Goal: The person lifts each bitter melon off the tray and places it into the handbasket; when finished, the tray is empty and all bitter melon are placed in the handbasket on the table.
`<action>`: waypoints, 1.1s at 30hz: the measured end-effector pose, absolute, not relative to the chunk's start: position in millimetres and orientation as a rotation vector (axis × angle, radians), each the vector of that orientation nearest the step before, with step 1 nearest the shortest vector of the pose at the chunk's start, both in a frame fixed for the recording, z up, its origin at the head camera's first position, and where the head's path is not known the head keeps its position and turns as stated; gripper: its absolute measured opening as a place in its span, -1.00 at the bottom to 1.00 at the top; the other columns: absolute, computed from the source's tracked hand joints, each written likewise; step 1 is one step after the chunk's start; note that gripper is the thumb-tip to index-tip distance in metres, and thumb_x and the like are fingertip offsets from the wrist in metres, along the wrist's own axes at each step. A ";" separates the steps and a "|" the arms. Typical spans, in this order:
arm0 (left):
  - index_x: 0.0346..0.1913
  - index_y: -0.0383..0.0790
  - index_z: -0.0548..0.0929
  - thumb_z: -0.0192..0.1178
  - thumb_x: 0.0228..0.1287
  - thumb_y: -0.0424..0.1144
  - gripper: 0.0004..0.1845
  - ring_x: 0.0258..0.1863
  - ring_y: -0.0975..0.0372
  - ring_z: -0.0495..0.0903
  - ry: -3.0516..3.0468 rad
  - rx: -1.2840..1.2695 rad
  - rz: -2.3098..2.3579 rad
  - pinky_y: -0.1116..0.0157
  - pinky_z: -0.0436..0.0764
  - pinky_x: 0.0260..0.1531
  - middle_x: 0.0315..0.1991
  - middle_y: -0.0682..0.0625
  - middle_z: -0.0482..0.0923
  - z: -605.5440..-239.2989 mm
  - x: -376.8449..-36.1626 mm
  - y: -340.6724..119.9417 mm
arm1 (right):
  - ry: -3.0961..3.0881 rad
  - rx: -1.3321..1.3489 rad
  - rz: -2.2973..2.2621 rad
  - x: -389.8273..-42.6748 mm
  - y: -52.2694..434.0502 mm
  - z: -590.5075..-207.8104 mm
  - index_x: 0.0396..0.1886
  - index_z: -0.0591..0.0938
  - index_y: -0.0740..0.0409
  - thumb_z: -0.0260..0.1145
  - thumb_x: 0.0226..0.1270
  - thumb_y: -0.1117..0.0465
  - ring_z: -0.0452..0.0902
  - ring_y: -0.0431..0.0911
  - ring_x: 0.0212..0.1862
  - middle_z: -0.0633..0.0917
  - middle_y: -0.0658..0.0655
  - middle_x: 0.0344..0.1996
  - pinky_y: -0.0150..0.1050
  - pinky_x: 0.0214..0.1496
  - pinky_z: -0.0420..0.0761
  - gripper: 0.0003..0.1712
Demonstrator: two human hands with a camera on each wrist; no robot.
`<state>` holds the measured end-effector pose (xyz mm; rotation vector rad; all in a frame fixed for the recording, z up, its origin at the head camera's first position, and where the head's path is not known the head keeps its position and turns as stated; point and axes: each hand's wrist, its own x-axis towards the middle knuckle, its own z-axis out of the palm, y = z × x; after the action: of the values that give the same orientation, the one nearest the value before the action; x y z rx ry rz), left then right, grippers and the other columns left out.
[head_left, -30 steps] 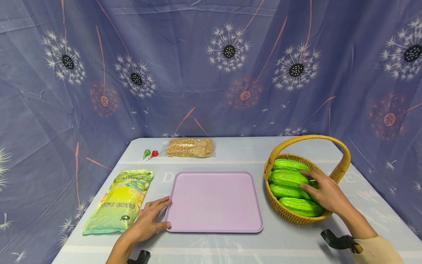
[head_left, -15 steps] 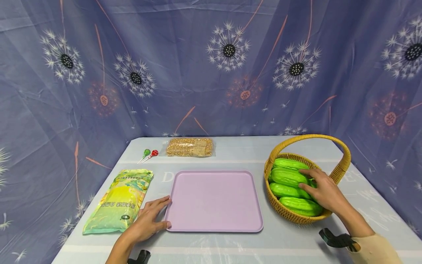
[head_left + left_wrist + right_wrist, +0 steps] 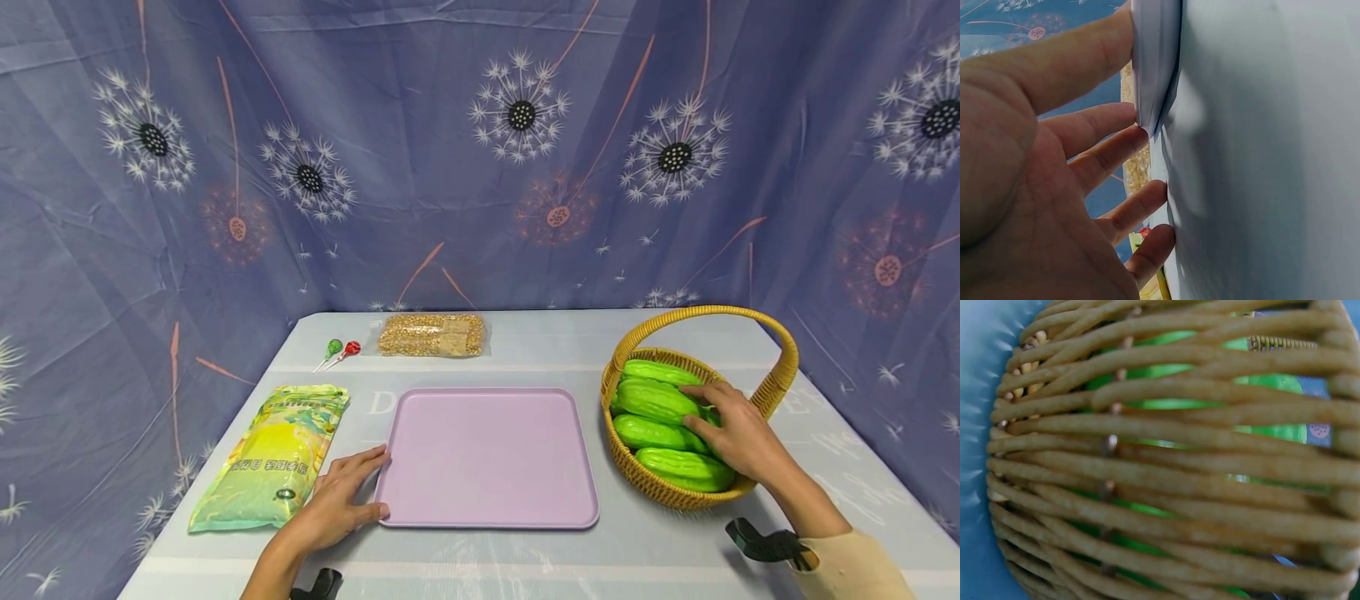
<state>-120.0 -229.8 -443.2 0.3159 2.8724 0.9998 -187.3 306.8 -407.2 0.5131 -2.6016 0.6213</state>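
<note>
A wicker basket [image 3: 678,498] with a tall arched handle holds several glossy green bitter melons [image 3: 686,471]. Reaching in over its right side, my right hand [image 3: 738,429] has thumb and fingers around the right end of a bitter melon [image 3: 656,402] in the pile. The right wrist view shows only the woven basket wall [image 3: 1166,437], with green through its gaps; the hand is hidden there. A flat lilac tray [image 3: 487,458] lies mid-table. At its left edge, my left hand [image 3: 337,500] touches the rim with thumb and fingertips, fingers fairly straight and spread, as the left wrist view also shows.
Left of the tray lies a green and yellow bag [image 3: 273,458], close by my left hand. Farther back are a green lollipop [image 3: 333,346], a red lollipop [image 3: 352,348] and a clear pack of corn kernels [image 3: 431,335]. A patterned curtain [image 3: 450,167] stands behind the table.
My right hand has shifted very slightly left on the bitter melon. My left hand, the tray and the basket have stayed in place.
</note>
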 end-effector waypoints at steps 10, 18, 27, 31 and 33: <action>0.28 -0.14 0.45 0.39 -0.04 -0.02 -0.25 0.29 0.00 0.19 2.878 0.318 1.005 -0.02 0.12 0.07 0.40 -0.03 0.28 -442.6 -119.4 -229.3 | -2.597 0.542 0.653 -186.4 307.0 -405.9 0.08 0.54 0.29 0.36 0.08 0.42 0.43 0.25 0.01 0.57 0.32 -0.06 0.17 -0.04 0.36 -0.51; 0.28 -0.14 0.44 0.38 -0.03 -0.02 -0.25 0.28 0.01 0.20 2.886 0.331 0.989 0.03 0.16 0.02 0.40 -0.03 0.28 -442.1 -119.6 -229.6 | -2.593 0.555 0.658 -186.9 307.8 -407.9 0.08 0.54 0.29 0.36 0.07 0.44 0.42 0.27 0.03 0.57 0.33 -0.04 0.18 -0.03 0.35 -0.50; 0.28 -0.14 0.45 0.39 -0.04 -0.02 -0.25 0.27 0.01 0.21 2.899 0.340 0.974 0.03 0.17 0.02 0.39 -0.04 0.29 -440.1 -119.2 -229.4 | -2.637 0.502 0.674 -180.5 306.2 -402.9 0.10 0.52 0.28 0.36 0.15 0.31 0.38 0.32 0.05 0.54 0.36 0.02 0.23 -0.04 0.34 -0.52; 0.27 -0.14 0.46 0.38 -0.03 -0.02 -0.26 0.27 0.02 0.21 2.904 0.338 0.961 0.04 0.17 0.03 0.38 -0.03 0.30 -439.8 -119.1 -228.7 | -2.618 0.497 0.698 -174.3 300.1 -398.1 0.10 0.52 0.28 0.38 0.15 0.25 0.37 0.30 0.06 0.53 0.35 0.02 0.23 -0.04 0.33 -0.50; 0.27 -0.15 0.46 0.37 -0.02 -0.02 -0.27 0.28 0.03 0.20 2.910 0.331 0.952 0.03 0.17 0.04 0.38 -0.03 0.30 -439.5 -119.2 -228.3 | -2.604 0.500 0.709 -171.5 296.0 -396.3 0.11 0.52 0.27 0.38 0.15 0.24 0.36 0.29 0.07 0.52 0.35 0.03 0.24 -0.04 0.32 -0.49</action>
<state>-119.2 -228.3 -439.5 0.3315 2.9101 0.9522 -171.5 296.0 -396.3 0.5002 -2.6040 0.7089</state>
